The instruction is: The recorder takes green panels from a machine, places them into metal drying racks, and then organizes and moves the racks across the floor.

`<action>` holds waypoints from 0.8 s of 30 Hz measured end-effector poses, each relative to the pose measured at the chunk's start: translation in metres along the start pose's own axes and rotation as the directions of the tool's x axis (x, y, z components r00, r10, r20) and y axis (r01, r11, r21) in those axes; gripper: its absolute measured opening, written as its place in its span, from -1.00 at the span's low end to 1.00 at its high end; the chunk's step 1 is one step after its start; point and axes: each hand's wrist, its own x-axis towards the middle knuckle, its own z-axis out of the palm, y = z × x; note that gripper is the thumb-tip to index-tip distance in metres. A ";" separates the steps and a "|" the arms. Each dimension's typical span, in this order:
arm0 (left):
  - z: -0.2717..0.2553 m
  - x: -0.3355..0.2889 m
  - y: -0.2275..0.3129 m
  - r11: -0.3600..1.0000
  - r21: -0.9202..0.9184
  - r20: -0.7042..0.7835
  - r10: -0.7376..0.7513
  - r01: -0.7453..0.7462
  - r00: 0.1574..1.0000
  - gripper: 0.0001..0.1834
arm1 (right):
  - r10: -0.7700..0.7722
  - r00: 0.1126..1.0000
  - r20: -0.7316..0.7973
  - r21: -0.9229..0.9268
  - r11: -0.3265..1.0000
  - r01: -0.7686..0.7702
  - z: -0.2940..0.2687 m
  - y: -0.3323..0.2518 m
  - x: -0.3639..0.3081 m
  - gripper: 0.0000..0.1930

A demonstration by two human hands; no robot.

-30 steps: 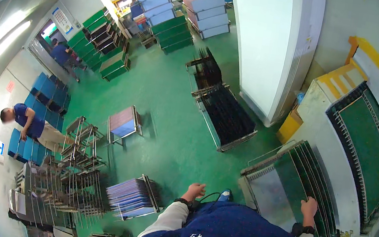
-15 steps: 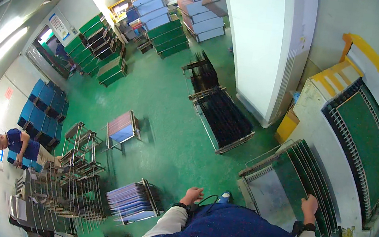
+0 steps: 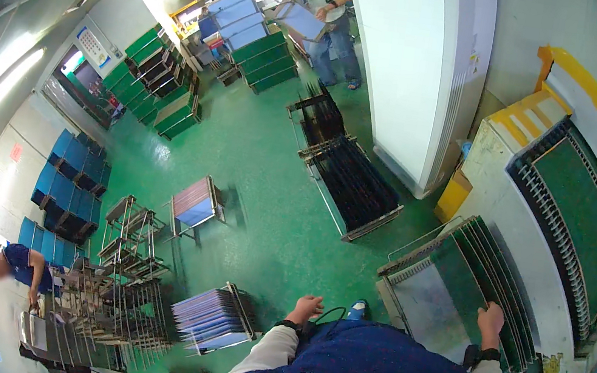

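Observation:
My right hand [image 3: 491,320] is closed at the edge of a green panel [image 3: 467,275], one of several thin panels standing side by side in a metal rack [image 3: 409,267] at the right. A greyish sheet [image 3: 429,296] faces outward on the rack's near left side. My left hand [image 3: 306,308] hangs in front of my body with its fingers curled, and I see nothing in it. A thin black cord [image 3: 330,312] loops beside that hand. Dark bands circle both wrists.
A large machine [image 3: 499,169] with a green panel lines the right wall, beside a tall white cabinet [image 3: 413,73]. Racks of dark panels [image 3: 352,186], blue panels [image 3: 211,319] and bare metal frames [image 3: 122,276] stand on the green floor. People work at the left and back.
A person in a light shirt holding a blue panel has come into view beside the white cabinet. The person at left has lowered an arm toward the racks. My hands have hardly moved.

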 end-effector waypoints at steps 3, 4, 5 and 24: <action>0.001 -0.001 -0.002 1.000 0.002 -0.012 -0.011 0.011 1.000 -0.57 | -0.014 1.000 -0.001 -0.020 1.000 0.014 -0.001 0.000 -0.001 -0.58; 0.001 -0.002 -0.002 1.000 0.002 -0.012 -0.011 0.011 1.000 -0.57 | -0.008 1.000 0.003 -0.016 1.000 0.008 0.000 0.000 0.000 -0.58; 0.002 -0.002 -0.002 1.000 0.010 -0.015 -0.014 0.014 1.000 -0.58 | -0.002 1.000 0.007 -0.011 1.000 0.002 0.000 0.001 0.000 -0.57; 0.009 -0.009 -0.006 1.000 -0.009 -0.029 0.008 -0.008 1.000 -0.60 | -0.022 1.000 0.000 -0.021 1.000 0.022 0.002 0.005 0.001 -0.61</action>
